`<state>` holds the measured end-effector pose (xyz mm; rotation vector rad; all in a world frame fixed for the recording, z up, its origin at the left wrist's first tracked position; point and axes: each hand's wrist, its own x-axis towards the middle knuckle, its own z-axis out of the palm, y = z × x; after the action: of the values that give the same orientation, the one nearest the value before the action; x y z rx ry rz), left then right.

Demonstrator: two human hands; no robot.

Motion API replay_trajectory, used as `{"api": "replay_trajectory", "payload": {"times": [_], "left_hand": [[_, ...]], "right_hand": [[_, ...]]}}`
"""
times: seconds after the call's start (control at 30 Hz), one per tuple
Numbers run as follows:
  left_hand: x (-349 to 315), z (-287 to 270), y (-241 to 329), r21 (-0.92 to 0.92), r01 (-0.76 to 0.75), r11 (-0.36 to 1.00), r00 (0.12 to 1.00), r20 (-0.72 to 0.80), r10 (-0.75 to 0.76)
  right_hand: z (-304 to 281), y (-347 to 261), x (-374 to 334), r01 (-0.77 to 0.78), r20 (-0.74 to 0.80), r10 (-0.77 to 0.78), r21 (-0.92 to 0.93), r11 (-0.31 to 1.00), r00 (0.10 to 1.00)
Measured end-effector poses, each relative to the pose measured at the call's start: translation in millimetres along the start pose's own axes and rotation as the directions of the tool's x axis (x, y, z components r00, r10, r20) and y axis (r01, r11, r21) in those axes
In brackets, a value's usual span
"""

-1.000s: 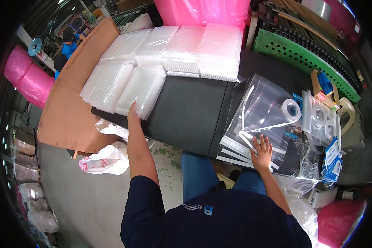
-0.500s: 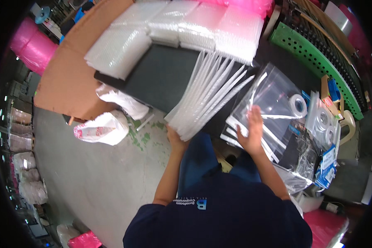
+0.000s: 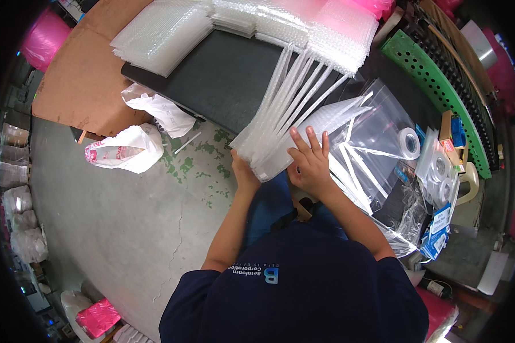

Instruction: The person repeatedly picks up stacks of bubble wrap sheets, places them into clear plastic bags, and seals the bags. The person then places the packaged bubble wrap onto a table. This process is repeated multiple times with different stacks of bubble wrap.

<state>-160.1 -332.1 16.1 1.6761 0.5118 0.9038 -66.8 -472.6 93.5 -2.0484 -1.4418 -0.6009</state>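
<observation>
My left hand grips the near end of a fanned stack of bubble wrap sheets, whose far ends spread apart over the black tabletop. On the right of that fan, one wide sheet is splayed away from the others. My right hand lies against this sheet's near side with its fingers spread. White strips lie on clear plastic film to the right of my right hand.
Bubble wrap stacks line the table's far side. At right are a tape roll, more rolls and a green perforated rail. A brown board and white plastic bags are at left.
My right hand has moved left from the white strips to the bubble wrap. One sheet now splays out to the right of the fan. My left hand keeps its hold.
</observation>
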Motion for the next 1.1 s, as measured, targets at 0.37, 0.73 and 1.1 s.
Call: {"api": "replay_trajectory", "payload": {"times": [0.37,0.73,1.1], "left_hand": [[2.0,-0.4,-7.4,0.112,-0.069,0.991,0.995,-0.06,0.076],[4.2,-6.2,-14.6,0.243,-0.194,0.95,0.981,0.044,0.189],[10.8,-4.2,-10.3,0.151,-0.32,0.935,0.939,-0.083,0.334]], "right_hand": [[-20.8,-8.6,49.5,-0.016,0.128,0.011,0.037,0.999,0.992],[-23.9,5.0,59.4,0.075,0.312,-0.119,0.149,0.986,0.943],[-14.0,15.0,90.7,0.265,0.538,-0.206,-0.035,0.964,0.817]]}}
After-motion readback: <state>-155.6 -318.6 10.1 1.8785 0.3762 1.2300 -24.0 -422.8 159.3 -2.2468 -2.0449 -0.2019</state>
